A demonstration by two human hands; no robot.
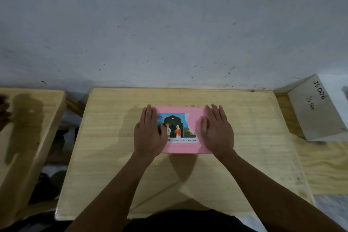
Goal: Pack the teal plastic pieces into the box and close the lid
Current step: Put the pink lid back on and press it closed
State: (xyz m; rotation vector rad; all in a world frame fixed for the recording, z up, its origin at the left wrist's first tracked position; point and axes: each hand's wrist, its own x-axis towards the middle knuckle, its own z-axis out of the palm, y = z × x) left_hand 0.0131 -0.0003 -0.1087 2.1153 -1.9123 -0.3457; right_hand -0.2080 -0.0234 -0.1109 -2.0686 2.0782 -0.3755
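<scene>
A pink box (190,148) with a colourful picture label on its lid lies flat in the middle of the wooden table (105,137). The lid is down. My left hand (148,133) lies flat on the box's left edge, fingers straight and pointing away from me. Over the right edge rests my right hand (217,132), palm down in the same way. No teal plastic pieces are in view.
A white box (318,115) with handwritten "JS006" sits at the right on a neighbouring wooden surface. Another wooden table (28,128) stands at the left across a gap. A grey wall rises right behind the table's far edge.
</scene>
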